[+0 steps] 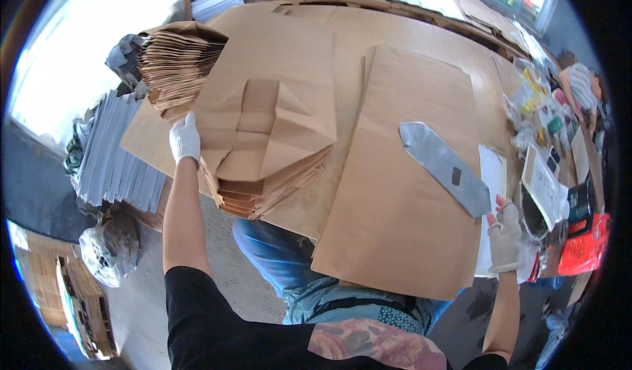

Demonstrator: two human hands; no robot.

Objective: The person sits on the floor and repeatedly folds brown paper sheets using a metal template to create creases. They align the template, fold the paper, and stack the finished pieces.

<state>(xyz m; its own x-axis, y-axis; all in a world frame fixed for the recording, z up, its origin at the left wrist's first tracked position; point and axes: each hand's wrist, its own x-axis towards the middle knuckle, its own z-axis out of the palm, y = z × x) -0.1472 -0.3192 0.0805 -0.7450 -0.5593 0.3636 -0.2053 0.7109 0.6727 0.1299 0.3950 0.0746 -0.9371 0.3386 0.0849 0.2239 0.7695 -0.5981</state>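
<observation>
Paper bags [270,110] with folded bottoms lie left on the tabletop [347,54]. The gloved left hand [185,138] is at their edge, fingers bunched; whether it grips one, I cannot tell. The right hand [505,238], fingers loosely parted and apparently bare of any load, is beside a grey plate [438,162] lying across flat brown sheets [408,179], perhaps as a weight.

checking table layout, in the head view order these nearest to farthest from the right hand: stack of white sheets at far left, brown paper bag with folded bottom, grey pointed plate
1. grey pointed plate, just up and left of the right hand
2. brown paper bag with folded bottom, on the table's left part
3. stack of white sheets, far left, past the table edge
</observation>
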